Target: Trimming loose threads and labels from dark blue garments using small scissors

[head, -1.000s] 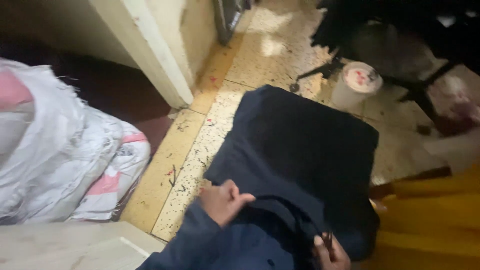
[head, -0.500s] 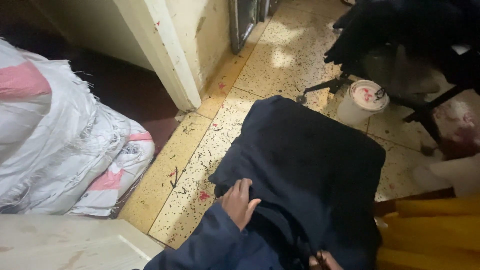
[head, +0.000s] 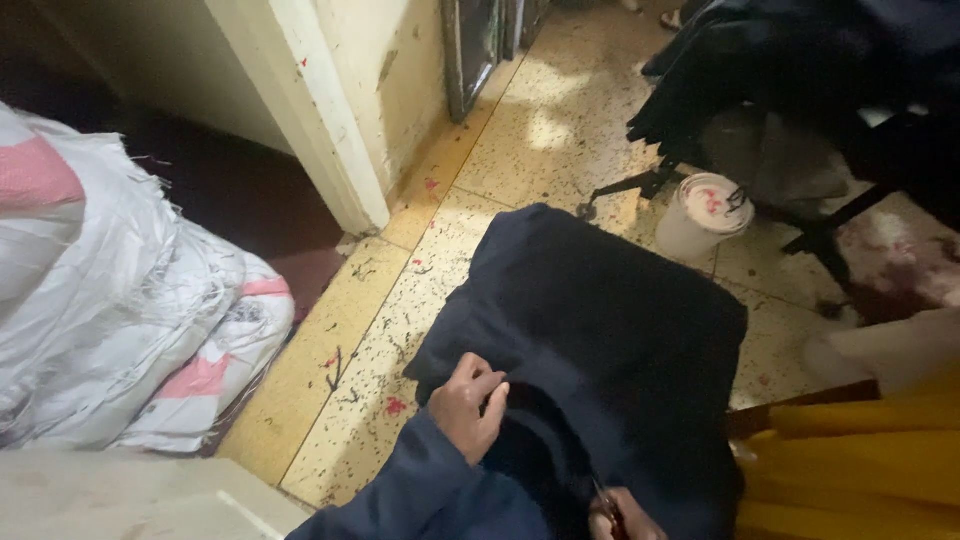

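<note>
Gripping a fold of dark navy cloth (head: 600, 330) draped over my lap, above the speckled tile floor (head: 400, 330).

I am pinching the cloth with my left hand (head: 468, 405), fingers closed; my right hand (head: 618, 515) is closing around small scissors (head: 606, 503) at the frame's bottom edge. Keeping the fold taut should be helping the blades cut cleanly.

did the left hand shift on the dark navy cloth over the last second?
Cannot tell. The camera itself moved, and the left hand lies on the same near-left fold of the dark navy cloth, with no clear shift against it.
</note>
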